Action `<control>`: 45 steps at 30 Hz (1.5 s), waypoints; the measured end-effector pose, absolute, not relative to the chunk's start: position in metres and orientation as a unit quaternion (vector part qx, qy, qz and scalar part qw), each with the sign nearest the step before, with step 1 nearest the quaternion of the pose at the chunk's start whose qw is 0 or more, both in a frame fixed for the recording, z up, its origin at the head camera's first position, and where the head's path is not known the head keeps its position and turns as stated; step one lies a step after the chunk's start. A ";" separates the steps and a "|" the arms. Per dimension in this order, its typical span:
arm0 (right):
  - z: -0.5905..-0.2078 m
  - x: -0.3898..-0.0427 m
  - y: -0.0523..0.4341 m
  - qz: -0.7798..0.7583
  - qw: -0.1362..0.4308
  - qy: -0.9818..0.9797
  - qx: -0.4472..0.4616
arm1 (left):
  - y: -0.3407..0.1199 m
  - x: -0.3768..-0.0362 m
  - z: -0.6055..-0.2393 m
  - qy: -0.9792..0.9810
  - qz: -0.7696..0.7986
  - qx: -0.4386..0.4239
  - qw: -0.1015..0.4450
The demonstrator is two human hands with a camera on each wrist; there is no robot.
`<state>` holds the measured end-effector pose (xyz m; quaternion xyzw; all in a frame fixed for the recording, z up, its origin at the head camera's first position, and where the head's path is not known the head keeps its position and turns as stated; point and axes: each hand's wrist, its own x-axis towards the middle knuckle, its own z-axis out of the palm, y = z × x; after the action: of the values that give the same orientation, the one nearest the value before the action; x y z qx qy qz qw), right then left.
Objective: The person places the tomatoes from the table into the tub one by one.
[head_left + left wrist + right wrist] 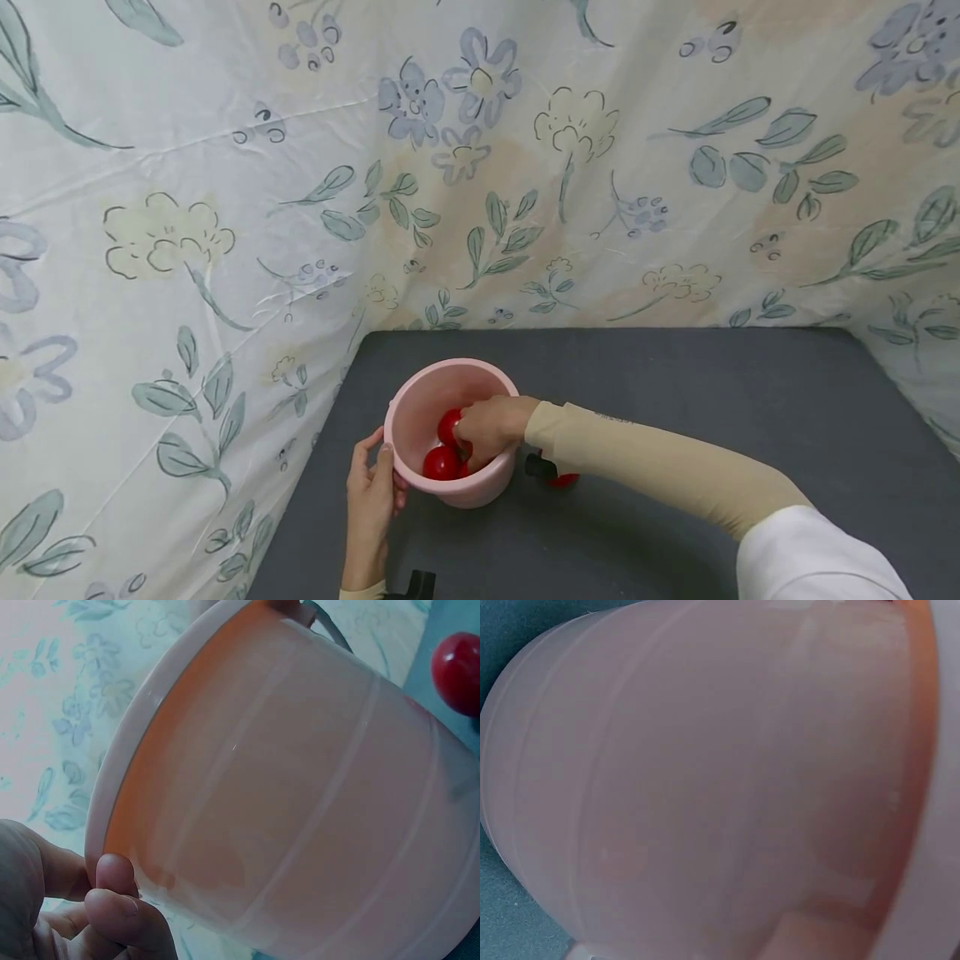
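A pink bucket [472, 496] stands on the dark table with several red tomatoes [441, 463] inside. My left hand [371, 492] grips its rim at the left, thumb and fingers on the edge. In the left wrist view the fingers [124, 915] of that hand pinch the rim beside the bucket's ribbed wall [285, 787]. My right hand [491, 425] reaches over the right side into the bucket, its fingers down among the tomatoes. Those fingertips are partly hidden, and whether they hold a tomato cannot be seen. The bucket's outer wall [705, 787] fills most of the right wrist view.
Another red tomato [562, 481] lies on the table right of the bucket, partly covered by the right forearm. The left wrist view shows a tomato [457, 673] beyond the bucket. Floral cloth [525, 208] hangs behind and at both sides of the dark table [675, 375].
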<state>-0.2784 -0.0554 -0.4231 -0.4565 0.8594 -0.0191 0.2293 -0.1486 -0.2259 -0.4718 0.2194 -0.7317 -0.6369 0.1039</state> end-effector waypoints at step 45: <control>-0.372 -0.287 0.085 -0.187 -0.099 0.922 -0.324 | -0.224 -0.146 -0.469 -0.729 -0.640 0.222 0.099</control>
<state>-0.2865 0.0854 -0.3720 -0.3238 0.9221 -0.1871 -0.0994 -0.1458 -0.2237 -0.4686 0.2217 -0.7291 -0.6398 0.0993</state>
